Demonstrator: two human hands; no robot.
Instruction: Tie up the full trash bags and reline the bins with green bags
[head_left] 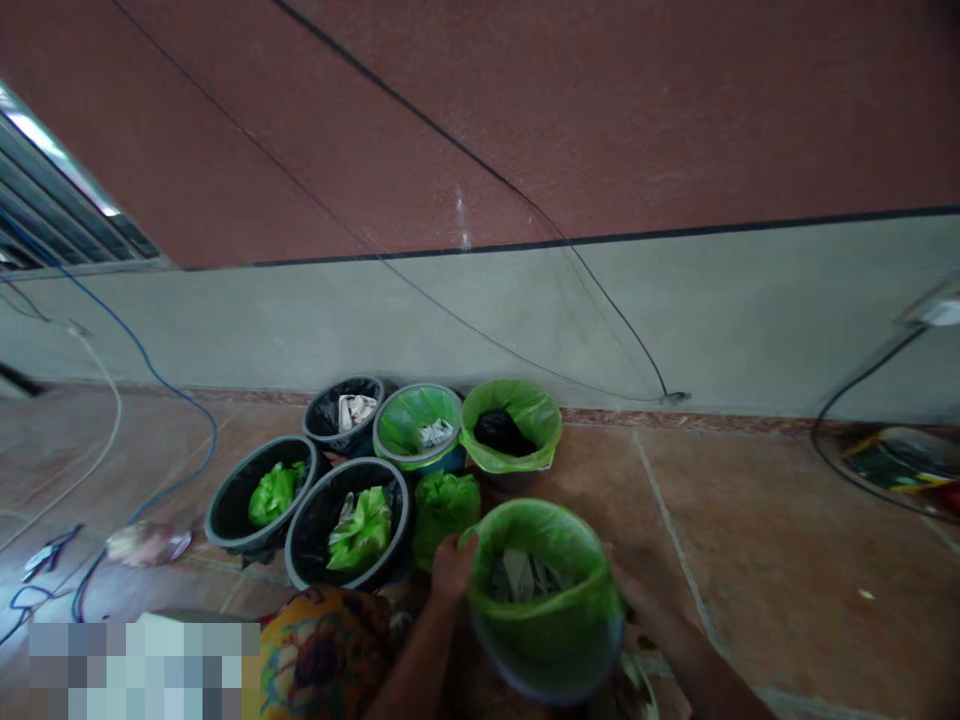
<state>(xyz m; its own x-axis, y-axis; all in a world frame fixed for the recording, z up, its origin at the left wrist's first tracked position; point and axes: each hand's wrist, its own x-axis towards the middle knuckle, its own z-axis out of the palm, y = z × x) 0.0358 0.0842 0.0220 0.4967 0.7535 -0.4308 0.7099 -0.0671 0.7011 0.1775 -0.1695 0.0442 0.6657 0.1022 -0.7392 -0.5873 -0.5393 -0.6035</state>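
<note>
Green plastic lines the round bin (pixel 544 600) that is held low in the foreground, above the tiled floor (pixel 750 520), with crumpled paper seen inside it. Its left rim is gripped by the left hand (pixel 452 568); its right side is clasped by the right hand (pixel 636 592), mostly hidden. Just behind, five more round bins (pixel 349 520) are clustered against the grey wall (pixel 750 320), beside a tied green bag (pixel 444 505)

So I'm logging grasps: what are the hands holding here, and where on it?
Both hands hold the near bin with the green liner: left hand at its left rim, right hand against its right side, mostly hidden behind it.
</note>
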